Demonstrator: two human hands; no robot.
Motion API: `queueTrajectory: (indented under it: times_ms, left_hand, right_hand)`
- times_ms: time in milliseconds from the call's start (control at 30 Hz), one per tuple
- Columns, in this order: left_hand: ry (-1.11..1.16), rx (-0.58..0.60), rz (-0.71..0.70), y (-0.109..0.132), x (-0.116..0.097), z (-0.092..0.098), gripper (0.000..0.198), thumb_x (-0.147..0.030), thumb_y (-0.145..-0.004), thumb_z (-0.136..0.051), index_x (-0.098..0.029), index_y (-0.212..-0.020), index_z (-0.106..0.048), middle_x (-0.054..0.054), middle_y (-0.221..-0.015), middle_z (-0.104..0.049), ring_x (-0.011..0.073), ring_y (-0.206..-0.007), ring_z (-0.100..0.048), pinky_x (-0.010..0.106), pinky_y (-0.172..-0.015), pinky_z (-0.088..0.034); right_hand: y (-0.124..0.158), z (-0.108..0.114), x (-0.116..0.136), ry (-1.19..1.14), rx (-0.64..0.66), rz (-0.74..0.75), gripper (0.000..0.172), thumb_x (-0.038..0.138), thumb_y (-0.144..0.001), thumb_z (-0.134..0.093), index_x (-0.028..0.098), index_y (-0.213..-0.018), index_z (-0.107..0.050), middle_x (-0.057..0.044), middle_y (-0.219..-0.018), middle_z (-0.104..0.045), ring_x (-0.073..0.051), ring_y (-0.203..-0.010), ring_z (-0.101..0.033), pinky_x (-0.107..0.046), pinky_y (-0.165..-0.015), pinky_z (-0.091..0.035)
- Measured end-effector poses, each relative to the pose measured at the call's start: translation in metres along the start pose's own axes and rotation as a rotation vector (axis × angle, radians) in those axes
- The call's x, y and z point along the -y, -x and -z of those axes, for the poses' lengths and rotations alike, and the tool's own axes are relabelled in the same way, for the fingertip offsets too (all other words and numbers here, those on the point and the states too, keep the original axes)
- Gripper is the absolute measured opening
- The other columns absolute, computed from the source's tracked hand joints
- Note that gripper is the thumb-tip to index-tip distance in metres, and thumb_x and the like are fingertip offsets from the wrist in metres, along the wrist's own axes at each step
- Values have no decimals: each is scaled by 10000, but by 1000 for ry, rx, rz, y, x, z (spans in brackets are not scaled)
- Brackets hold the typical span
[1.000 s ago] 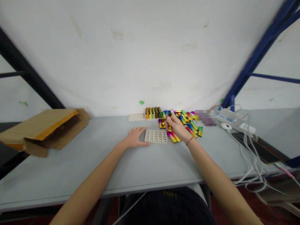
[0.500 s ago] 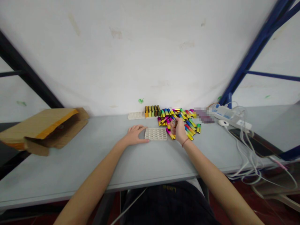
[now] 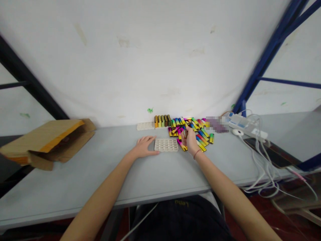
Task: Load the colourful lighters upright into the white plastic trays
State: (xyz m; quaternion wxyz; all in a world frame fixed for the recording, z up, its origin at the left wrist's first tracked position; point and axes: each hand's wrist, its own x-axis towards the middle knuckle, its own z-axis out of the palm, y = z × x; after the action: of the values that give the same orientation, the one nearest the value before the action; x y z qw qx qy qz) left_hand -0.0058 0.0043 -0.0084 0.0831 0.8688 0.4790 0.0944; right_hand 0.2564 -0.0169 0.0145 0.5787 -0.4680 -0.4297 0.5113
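Observation:
My left hand (image 3: 144, 146) reaches round the left end of a white tray (image 3: 166, 145) with rows of round sockets. Its thumb lies along the near edge and its fingers by the far corner. To the right of the tray, my right hand (image 3: 190, 140) has its fingers pinched together on a lighter (image 3: 185, 133), which is mostly hidden by the fingers. Loose lighters (image 3: 203, 138) in shiny rainbow colours lie in a pile around this hand. Behind the tray, several lighters (image 3: 163, 121) stand upright in rows.
Another white tray (image 3: 145, 126) lies by the wall. An open cardboard box (image 3: 45, 139) is at the left. On the right are a purple item (image 3: 218, 124), partly blurred, a power strip (image 3: 247, 125), white cables (image 3: 267, 167) and a dark flat device (image 3: 273, 154).
My right hand has shifted slightly left and down over the pile, still pinched. My left hand stays at the tray. The whole view has tilted a little.

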Motion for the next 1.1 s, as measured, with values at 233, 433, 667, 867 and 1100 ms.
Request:
queueTrajectory:
  times_ms: [233, 433, 667, 867, 1100]
  left_hand:
    - [-2, 7, 1, 0, -3, 2, 737, -670, -764, -662, -274, -1375, -546, 99, -1415, -534, 342, -1288, -475, 487, -1080, -345]
    - [6, 3, -3, 1, -6, 3, 738, -670, -727, -700, -262, -1324, -552, 102, -1417, -531, 347, -1293, -473, 494, -1076, -350]
    - [24, 6, -4, 2, -5, 1, 802, -693, -696, -722, -258, -1344, -539, 106, -1414, -530, 342, -1300, -473, 471, -1106, -330]
    - [21, 16, 6, 3, -6, 0, 816, -706, -713, -710, -260, -1371, -531, 110, -1451, -498, 353, -1329, -442, 486, -1127, -305]
    - [36, 20, 5, 5, -8, 1, 801, -698, -717, -721, -265, -1362, -525, 98, -1441, -500, 328, -1327, -435, 477, -1127, -307]
  right_hand:
    - [0, 1, 2, -53, -68, -19, 490, 620, -867, -392, 264, -552, -272, 84, -386, -214, -79, -340, -173, -236, -357, -134]
    - [4, -4, -4, 76, 6, 154, 503, 735, -838, -467, 251, -714, -407, 80, -473, -364, -98, -395, -305, -238, -394, -242]
    - [2, -24, 0, 431, 215, 519, 317, 514, -902, -531, 204, -963, -558, -41, -896, -654, -167, -836, -606, -297, -770, -492]
    - [-13, -51, -8, 527, 321, 530, 241, 333, -871, -601, 175, -1047, -642, -56, -906, -702, -172, -796, -653, -294, -753, -507]
    - [-15, -55, -14, 932, 323, 570, 155, 179, -917, -549, 133, -1018, -657, -90, -907, -719, -182, -812, -674, -280, -760, -475]
